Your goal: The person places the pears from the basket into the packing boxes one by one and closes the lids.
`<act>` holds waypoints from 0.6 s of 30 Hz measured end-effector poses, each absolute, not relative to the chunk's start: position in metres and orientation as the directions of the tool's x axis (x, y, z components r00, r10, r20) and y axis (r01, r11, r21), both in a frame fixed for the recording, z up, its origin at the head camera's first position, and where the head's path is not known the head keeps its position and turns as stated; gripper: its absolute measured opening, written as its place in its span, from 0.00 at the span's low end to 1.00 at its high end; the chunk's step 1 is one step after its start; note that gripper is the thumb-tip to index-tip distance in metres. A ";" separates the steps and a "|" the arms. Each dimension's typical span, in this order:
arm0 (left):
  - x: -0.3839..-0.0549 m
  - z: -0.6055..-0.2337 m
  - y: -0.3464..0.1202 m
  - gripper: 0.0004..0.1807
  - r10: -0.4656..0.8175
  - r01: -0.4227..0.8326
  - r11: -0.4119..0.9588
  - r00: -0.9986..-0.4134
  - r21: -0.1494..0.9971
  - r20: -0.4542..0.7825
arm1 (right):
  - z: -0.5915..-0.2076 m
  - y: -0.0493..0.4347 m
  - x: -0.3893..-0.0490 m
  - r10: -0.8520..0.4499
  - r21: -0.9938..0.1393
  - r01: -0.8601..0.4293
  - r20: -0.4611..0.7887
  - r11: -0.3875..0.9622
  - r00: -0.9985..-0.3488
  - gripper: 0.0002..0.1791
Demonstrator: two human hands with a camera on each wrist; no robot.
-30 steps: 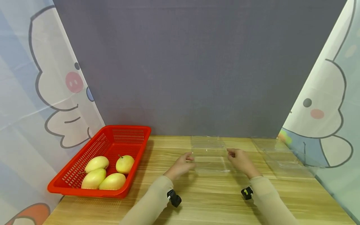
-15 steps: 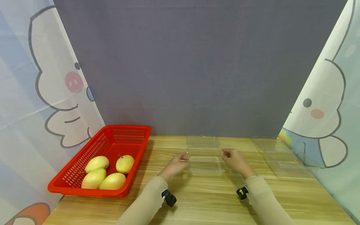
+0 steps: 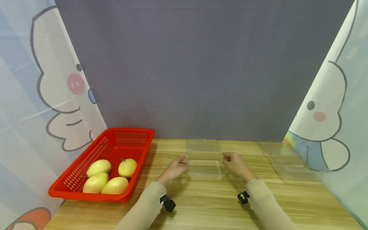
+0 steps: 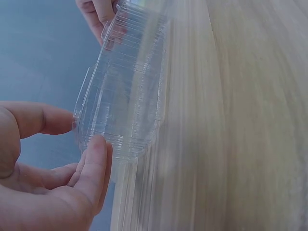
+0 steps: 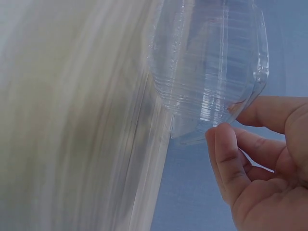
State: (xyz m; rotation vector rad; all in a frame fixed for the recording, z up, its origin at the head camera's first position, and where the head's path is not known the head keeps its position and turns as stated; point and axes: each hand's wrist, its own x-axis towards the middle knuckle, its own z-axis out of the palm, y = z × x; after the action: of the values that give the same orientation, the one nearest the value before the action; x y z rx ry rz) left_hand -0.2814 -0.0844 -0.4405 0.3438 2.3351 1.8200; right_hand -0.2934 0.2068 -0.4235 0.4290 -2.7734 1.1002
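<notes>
Plastic, clear and ribbed, makes up the container (image 3: 204, 166) we have between our hands; it sits near the middle of the table's (image 3: 207, 207) far half, its lid (image 3: 202, 145) apparently folded back toward the far edge. We see nothing inside it. We judge the work to be early: the container seems open and placed before us, while filling and closing look undone.

Our left hand (image 3: 173, 170) pinches its left side, thumb and fingers curled with only a narrow gap, as the left wrist view shows. Our right hand (image 3: 237, 165) pinches the opposite side just as narrowly, fingertips at the rim. Whether the base bears fully on the wood we cannot tell.

Well apart, toward the table's left edge, a red basket (image 3: 86, 197) holds four yellow fruits (image 3: 95, 183), gathered in its near half; none lies with the container. Toward the far right corner sits more clear plastic (image 3: 290, 161), which we take for other open packaging, though how many pieces we cannot tell. Beyond the far edge hangs a grey backdrop (image 3: 184, 70).
</notes>
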 end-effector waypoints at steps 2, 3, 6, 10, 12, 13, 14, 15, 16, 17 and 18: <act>-0.280 -0.440 -0.086 0.37 0.277 0.082 0.230 -0.961 0.970 0.016 | -0.424 0.205 -0.294 -0.215 -0.651 -0.307 0.220 0.694 -0.952 0.21; -0.280 -0.440 -0.086 0.37 0.275 0.081 0.228 -0.961 0.970 0.016 | -0.424 0.205 -0.294 -0.217 -0.652 -0.307 0.217 0.694 -0.952 0.21; -0.279 -0.440 -0.088 0.37 0.268 0.081 0.218 -0.963 0.973 0.020 | -0.425 0.203 -0.294 -0.219 -0.661 -0.307 0.215 0.685 -0.952 0.21; -0.279 -0.440 -0.090 0.37 0.258 0.084 0.218 -0.966 0.972 0.026 | -0.424 0.202 -0.293 -0.225 -0.659 -0.315 0.221 0.683 -0.949 0.21; -0.280 -0.440 -0.091 0.37 0.254 0.087 0.227 -0.967 0.970 0.027 | -0.424 0.202 -0.292 -0.230 -0.655 -0.318 0.219 0.686 -0.948 0.21; -0.279 -0.440 -0.091 0.37 0.253 0.086 0.232 -0.967 0.969 0.025 | -0.424 0.202 -0.292 -0.232 -0.653 -0.319 0.219 0.687 -0.948 0.21; -0.279 -0.440 -0.092 0.37 0.251 0.084 0.238 -0.968 0.968 0.023 | -0.424 0.202 -0.291 -0.234 -0.654 -0.320 0.218 0.686 -0.948 0.22; -0.279 -0.440 -0.092 0.37 0.251 0.084 0.239 -0.968 0.967 0.022 | -0.424 0.202 -0.291 -0.237 -0.658 -0.319 0.214 0.682 -0.948 0.22; -0.279 -0.440 -0.092 0.37 0.251 0.086 0.244 -0.968 0.966 0.022 | -0.424 0.203 -0.291 -0.238 -0.664 -0.316 0.209 0.678 -0.949 0.22; -0.279 -0.440 -0.093 0.37 0.252 0.085 0.245 -0.967 0.966 0.021 | -0.424 0.203 -0.290 -0.240 -0.672 -0.312 0.201 0.672 -0.950 0.22; -0.279 -0.440 -0.093 0.37 0.253 0.083 0.245 -0.967 0.966 0.019 | -0.425 0.203 -0.290 -0.241 -0.679 -0.309 0.197 0.666 -0.950 0.23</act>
State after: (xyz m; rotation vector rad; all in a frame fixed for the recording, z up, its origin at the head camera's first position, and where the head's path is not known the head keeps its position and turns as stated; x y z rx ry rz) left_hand -0.2787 -0.0928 -0.4400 0.3218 2.3647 1.8199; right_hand -0.2904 0.2033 -0.4245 0.4609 -2.7843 1.1604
